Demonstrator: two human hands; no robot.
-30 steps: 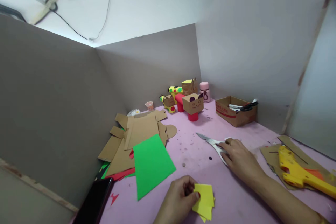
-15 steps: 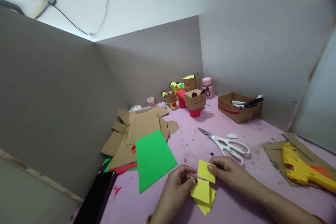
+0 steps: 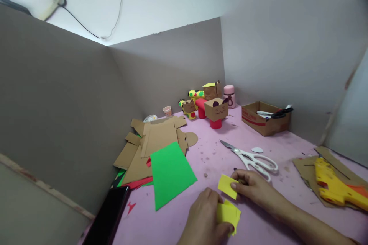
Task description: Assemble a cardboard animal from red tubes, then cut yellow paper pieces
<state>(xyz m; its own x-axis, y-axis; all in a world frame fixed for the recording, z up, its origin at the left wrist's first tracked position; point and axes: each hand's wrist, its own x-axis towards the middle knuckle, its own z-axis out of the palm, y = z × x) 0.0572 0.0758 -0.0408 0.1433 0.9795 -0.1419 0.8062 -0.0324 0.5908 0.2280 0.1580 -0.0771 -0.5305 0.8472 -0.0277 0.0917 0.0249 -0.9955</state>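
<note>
My right hand (image 3: 253,185) pinches a single yellow craft-sheet square (image 3: 227,186) between thumb and fingers, just above the pink table. Closed round a small stack of yellow squares (image 3: 230,214) is my left hand (image 3: 204,216), with its thumb along the near side and its fingers behind. The stack's edges do not line up. A narrow gap separates the single square from the stack. White-handled scissors (image 3: 253,159) lie beyond my right hand, blades pointing away to the left. To the left of my hands a green sheet (image 3: 172,176) lies partly over cardboard.
Cut cardboard (image 3: 159,138) and a black phone (image 3: 107,214) occupy the left side. Cardboard animal figures (image 3: 216,110), a pink bottle (image 3: 229,97) and a paper cup (image 3: 167,111) stand at the back. On the right are a box of pens (image 3: 266,120) and a yellow glue gun (image 3: 330,182).
My left hand has turned over and gathered the yellow squares into its grip; before, it held them by finger and thumb. My right hand keeps its square, now slightly tilted.
</note>
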